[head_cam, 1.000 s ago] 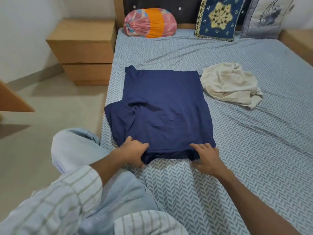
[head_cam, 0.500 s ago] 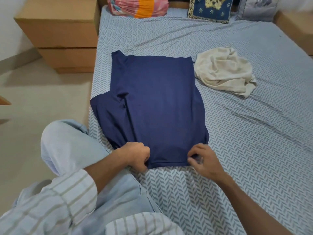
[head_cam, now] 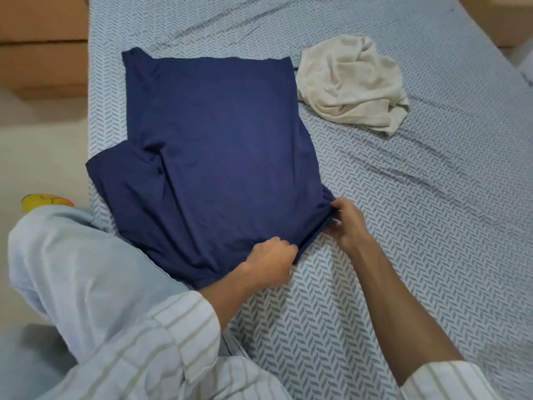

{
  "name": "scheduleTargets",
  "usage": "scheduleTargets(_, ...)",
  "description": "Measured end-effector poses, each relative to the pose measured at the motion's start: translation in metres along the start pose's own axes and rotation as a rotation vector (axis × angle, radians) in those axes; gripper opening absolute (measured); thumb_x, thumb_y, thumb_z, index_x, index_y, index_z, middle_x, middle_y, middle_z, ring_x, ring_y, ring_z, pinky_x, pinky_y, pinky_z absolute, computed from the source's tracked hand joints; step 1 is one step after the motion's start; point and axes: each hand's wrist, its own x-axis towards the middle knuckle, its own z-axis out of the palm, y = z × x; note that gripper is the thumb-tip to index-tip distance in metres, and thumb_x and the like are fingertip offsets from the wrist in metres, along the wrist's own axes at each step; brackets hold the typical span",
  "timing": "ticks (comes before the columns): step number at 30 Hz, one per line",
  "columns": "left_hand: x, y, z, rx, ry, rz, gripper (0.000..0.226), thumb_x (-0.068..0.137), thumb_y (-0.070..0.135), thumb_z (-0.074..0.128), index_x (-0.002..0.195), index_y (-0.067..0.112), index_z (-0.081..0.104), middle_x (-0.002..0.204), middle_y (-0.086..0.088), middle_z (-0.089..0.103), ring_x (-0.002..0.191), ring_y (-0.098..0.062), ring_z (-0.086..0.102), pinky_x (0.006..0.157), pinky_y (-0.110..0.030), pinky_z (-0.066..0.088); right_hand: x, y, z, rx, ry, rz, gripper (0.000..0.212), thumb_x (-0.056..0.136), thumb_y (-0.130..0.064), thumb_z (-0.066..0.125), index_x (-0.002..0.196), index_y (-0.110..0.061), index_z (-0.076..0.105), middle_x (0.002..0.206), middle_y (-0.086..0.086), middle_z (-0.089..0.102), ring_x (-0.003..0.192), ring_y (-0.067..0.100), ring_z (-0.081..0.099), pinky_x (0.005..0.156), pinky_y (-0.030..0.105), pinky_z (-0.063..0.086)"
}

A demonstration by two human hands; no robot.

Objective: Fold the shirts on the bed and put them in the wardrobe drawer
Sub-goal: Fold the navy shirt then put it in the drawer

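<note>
While both hands work the near hem of the navy shirt (head_cam: 219, 145), left hand (head_cam: 269, 262) has fingers curled, gripping the hem at its near edge. Right hand (head_cam: 347, 222) pinches the near right corner of the same shirt, thumb and fingers closed on bunched fabric. Hands are close but not touching, a short run of hem between them.

Navy shirt lies mostly flat on the bed (head_cam: 432, 212), partly folded into a rough rectangle; extra fabric sticks out on its left side, at the bed's left edge. Near hem is slightly lifted and creased where gripped.

Cream shirt (head_cam: 352, 82) sits crumpled, unfolded, just beyond the navy shirt's far right corner, close to that corner; can't tell if they touch.

Person's knee in light blue trousers (head_cam: 72, 269) is left of and nearer than the navy shirt, overlapping its near left edge. Striped sleeves (head_cam: 161, 342) on both arms. Wooden nightstand (head_cam: 43, 44) stands far left of the navy shirt, against the bed side. Small yellow object (head_cam: 43, 201) on the floor, left of the shirt, partly hidden by the knee.
</note>
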Motion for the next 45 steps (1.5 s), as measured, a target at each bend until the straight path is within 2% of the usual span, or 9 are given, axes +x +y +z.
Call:
scheduleTargets(5, 0.004, -0.019, -0.003, -0.151, -0.061, 0.054, 0.006, 0.078, 0.013, 0.051, 0.079, 0.018, 0.053, 0.082, 0.001, 0.061, 0.08, -0.025, 0.057, 0.069, -0.042, 0.054, -0.008, 0.013, -0.012, 0.413, -0.204, 0.142, 0.024, 0.085, -0.017, 0.052, 0.065, -0.015, 0.065, 0.073, 0.003, 0.059, 0.063, 0.018, 0.054, 0.06, 0.026, 0.046)
scheduleTargets(8, 0.007, -0.02, -0.006, -0.167, -0.119, 0.046, 0.009, 0.075, 0.01, 0.05, 0.076, 0.016, 0.057, 0.073, 0.001, 0.062, 0.074, -0.024, 0.059, 0.068, -0.043, 0.056, 0.003, -0.001, -0.002, 0.354, -0.354, 0.137, 0.036, 0.093, -0.025, 0.063, 0.12, -0.002, 0.067, 0.12, 0.015, 0.07, 0.114, 0.031, 0.066, 0.095, 0.042, 0.055)
scheduleTargets(10, 0.011, -0.019, -0.006, -0.189, -0.144, 0.05, 0.01, 0.075, 0.009, 0.05, 0.078, 0.012, 0.059, 0.072, -0.002, 0.063, 0.072, -0.025, 0.06, 0.067, -0.042, 0.056, 0.015, -0.017, -0.001, 0.455, -0.214, 0.107, 0.047, 0.087, -0.009, 0.069, 0.132, -0.002, 0.055, 0.127, 0.016, 0.063, 0.124, 0.032, 0.059, 0.099, 0.047, 0.054)
scheduleTargets(17, 0.014, -0.02, -0.008, -0.232, -0.165, 0.069, 0.008, 0.079, 0.007, 0.056, 0.078, 0.013, 0.062, 0.065, 0.008, 0.056, 0.067, -0.019, 0.054, 0.062, -0.028, 0.042, 0.043, -0.042, -0.035, 0.658, 0.174, -0.111, 0.044, 0.077, 0.013, 0.05, 0.1, -0.023, 0.056, 0.08, 0.001, 0.063, 0.068, 0.015, 0.054, 0.066, 0.028, 0.052)
scheduleTargets(20, 0.017, -0.019, -0.008, -0.206, -0.186, 0.065, 0.009, 0.078, 0.007, 0.055, 0.076, 0.015, 0.06, 0.066, 0.008, 0.055, 0.071, -0.021, 0.057, 0.066, -0.031, 0.048, 0.05, -0.03, -0.043, 0.451, 0.182, -0.061, 0.02, 0.083, -0.005, 0.069, 0.095, -0.017, 0.059, 0.075, 0.0, 0.061, 0.05, 0.009, 0.049, 0.045, 0.021, 0.041)
scheduleTargets(24, 0.023, -0.016, -0.012, -0.129, -0.233, 0.048, 0.008, 0.076, 0.011, 0.057, 0.079, 0.018, 0.061, 0.068, 0.008, 0.058, 0.072, -0.02, 0.058, 0.067, -0.035, 0.053, 0.058, -0.039, -0.044, 0.042, 0.11, -0.021, 0.04, 0.073, -0.032, 0.089, 0.067, -0.021, 0.05, 0.057, -0.005, 0.051, 0.04, 0.007, 0.039, 0.039, 0.019, 0.032)
scheduleTargets(32, 0.042, -0.01, -0.025, -0.029, -0.369, 0.032, 0.007, 0.075, 0.02, 0.068, 0.077, 0.025, 0.064, 0.071, 0.014, 0.062, 0.067, -0.008, 0.057, 0.07, -0.037, 0.058, 0.084, -0.061, -0.059, 0.224, 0.196, -0.377, 0.025, 0.085, -0.01, 0.066, 0.067, -0.021, 0.054, 0.062, -0.005, 0.055, 0.057, 0.006, 0.048, 0.054, 0.025, 0.042)
scheduleTargets(40, 0.078, 0.002, -0.063, -0.261, -0.65, -0.101, 0.025, 0.087, 0.039, 0.072, 0.082, 0.015, 0.073, 0.073, -0.002, 0.075, 0.063, -0.015, 0.072, 0.059, -0.029, 0.059, 0.116, -0.043, -0.074, 0.345, 0.054, -0.29, 0.017, 0.089, -0.011, 0.074, 0.077, -0.009, 0.061, 0.07, 0.004, 0.07, 0.069, 0.014, 0.07, 0.066, 0.025, 0.058)
scheduleTargets(45, 0.149, 0.006, -0.101, -0.252, 0.032, -0.085, 0.017, 0.087, 0.035, 0.069, 0.083, 0.019, 0.072, 0.073, 0.004, 0.073, 0.068, -0.011, 0.069, 0.071, -0.027, 0.055, 0.12, -0.044, -0.078, 0.356, -0.014, -0.232, 0.034, 0.076, -0.026, 0.085, 0.09, 0.0, 0.067, 0.086, 0.015, 0.075, 0.084, 0.026, 0.074, 0.075, 0.034, 0.06)
